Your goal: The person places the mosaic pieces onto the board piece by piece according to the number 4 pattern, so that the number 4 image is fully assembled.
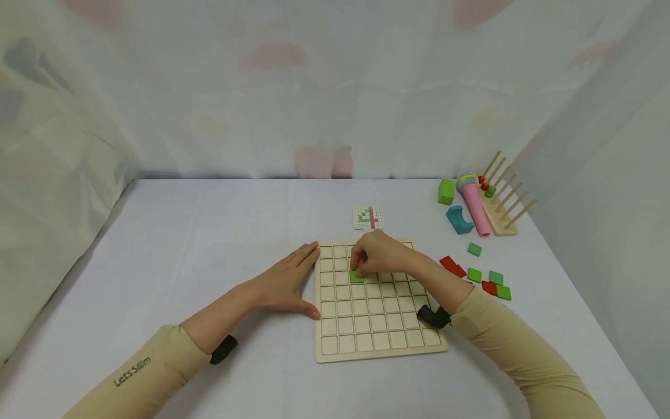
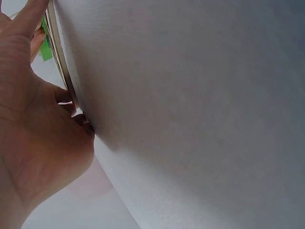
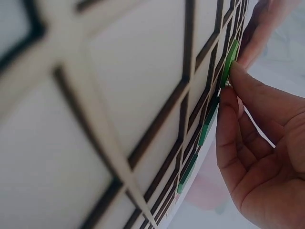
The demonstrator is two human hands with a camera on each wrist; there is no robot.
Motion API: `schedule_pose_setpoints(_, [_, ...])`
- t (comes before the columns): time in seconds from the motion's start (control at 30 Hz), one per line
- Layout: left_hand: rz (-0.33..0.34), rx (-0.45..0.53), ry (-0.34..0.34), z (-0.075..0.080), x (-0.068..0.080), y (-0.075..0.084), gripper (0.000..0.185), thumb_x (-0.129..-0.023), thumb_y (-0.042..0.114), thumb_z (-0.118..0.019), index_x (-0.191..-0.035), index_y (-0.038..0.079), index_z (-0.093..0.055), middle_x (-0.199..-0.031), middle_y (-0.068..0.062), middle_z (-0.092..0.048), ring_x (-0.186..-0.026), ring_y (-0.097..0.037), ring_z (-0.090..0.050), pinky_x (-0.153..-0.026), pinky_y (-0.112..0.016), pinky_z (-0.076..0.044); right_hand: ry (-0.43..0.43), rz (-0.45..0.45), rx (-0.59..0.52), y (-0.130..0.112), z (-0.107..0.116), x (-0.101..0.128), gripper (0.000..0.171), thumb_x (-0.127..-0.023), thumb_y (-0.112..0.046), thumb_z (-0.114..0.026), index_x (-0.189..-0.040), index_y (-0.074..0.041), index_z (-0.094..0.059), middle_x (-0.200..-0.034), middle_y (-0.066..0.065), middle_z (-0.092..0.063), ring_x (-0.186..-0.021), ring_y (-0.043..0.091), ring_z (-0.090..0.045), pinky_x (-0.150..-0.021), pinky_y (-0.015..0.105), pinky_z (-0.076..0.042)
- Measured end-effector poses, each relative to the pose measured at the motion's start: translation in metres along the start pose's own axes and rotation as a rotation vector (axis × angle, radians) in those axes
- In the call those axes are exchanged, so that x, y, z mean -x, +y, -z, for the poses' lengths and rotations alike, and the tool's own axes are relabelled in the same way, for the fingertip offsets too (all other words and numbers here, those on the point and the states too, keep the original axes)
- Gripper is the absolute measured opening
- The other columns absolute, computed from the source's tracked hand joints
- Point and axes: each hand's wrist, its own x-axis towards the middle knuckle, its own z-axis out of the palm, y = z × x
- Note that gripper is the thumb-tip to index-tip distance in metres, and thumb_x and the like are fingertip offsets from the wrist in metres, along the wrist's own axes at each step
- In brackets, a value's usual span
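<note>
We find the right hand [image 1: 383,253] near the middle of the head frame, thumb and curled fingers drawn into a narrow pinch on a green tile [image 1: 356,276]. The tile is at a square in the upper left part of a wooden grid board [image 1: 330,294]; whether it sits flush, we cannot tell. Left of centre, the left hand [image 1: 282,285] lies spread and holds nothing, its fingertips and thumb at the board's left edge. At the right side of the right-wrist frame, two darker green tiles [image 3: 208,120] sit on the board, just below the pinched one.

Seating the tile looks to us like the step in hand. To do it well, we would square its sides to the grid strips, lower it flat and loosen the pinch only once every corner is down. We would brace the board lightly with the left hand against sliding, then lift the right straight up, lest it nudge the neighbours. The pattern card [image 1: 369,217], above the board in the head frame, offers us a check on the square.
</note>
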Motion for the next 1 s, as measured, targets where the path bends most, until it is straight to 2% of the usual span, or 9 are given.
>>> schedule_pose_setpoints(0.27, [0.002, 0.005, 0.002, -0.002, -0.001, -0.002, 0.134, -0.066, 0.073, -0.076, -0.159, 0.004, -0.009, -0.169, -0.012, -0.001, -0.157, -0.036, -0.005, -0.126, -0.052, -0.019, -0.006, -0.005, 0.0, 0.001, 0.001, 0.0, 0.006, -0.081, -0.013, -0.081, -0.082, -0.014, -0.075, -0.075, -0.003, -0.072, -0.064, 0.002, -0.06, -0.062, 0.018, -0.051])
schedule_pose_setpoints(0.43, [0.003, 0.001, -0.001, -0.003, -0.001, -0.002, 0.135, -0.065, 0.074, -0.075, -0.159, 0.004, -0.009, -0.169, -0.012, -0.001, -0.157, -0.036, -0.005, -0.126, -0.052, -0.019, 0.045, -0.021, 0.012, 0.001, 0.008, 0.006, 0.004, -0.086, -0.02, -0.077, -0.082, -0.019, -0.075, -0.07, -0.006, -0.066, -0.061, 0.006, -0.055, -0.06, 0.021, -0.046])
schedule_pose_setpoints(0.63, [0.003, -0.004, -0.009, -0.002, -0.001, -0.001, 0.135, -0.065, 0.074, -0.076, -0.159, 0.004, -0.008, -0.169, -0.012, -0.001, -0.157, -0.035, -0.004, -0.127, -0.052, -0.019, 0.099, -0.049, -0.026, 0.002, 0.023, 0.016, 0.006, -0.089, -0.021, -0.073, -0.085, -0.018, -0.074, -0.065, 0.003, -0.064, -0.056, 0.017, -0.06, -0.058, 0.024, -0.044])
schedule_pose_setpoints(0.8, [0.0, -0.011, -0.008, 0.0, -0.001, 0.0, 0.134, -0.066, 0.073, -0.076, -0.159, 0.003, -0.009, -0.169, -0.013, -0.001, -0.157, -0.036, -0.004, -0.126, -0.052, -0.019, 0.147, -0.046, -0.024, 0.009, 0.033, 0.026, 0.007, -0.089, -0.022, -0.073, -0.084, -0.018, -0.075, -0.066, -0.001, -0.062, -0.059, 0.01, -0.053, -0.061, 0.025, -0.044])
schedule_pose_setpoints(1.0, [-0.003, -0.01, -0.002, 0.002, -0.001, 0.001, 0.133, -0.067, 0.071, -0.077, -0.159, 0.003, -0.009, -0.169, -0.014, -0.001, -0.157, -0.037, -0.005, -0.126, -0.053, -0.019, 0.171, -0.08, -0.04, 0.021, 0.041, 0.038, 0.009, -0.089, -0.022, -0.072, -0.086, -0.013, -0.075, -0.065, 0.005, -0.064, -0.057, 0.009, -0.052, -0.06, 0.026, -0.045])
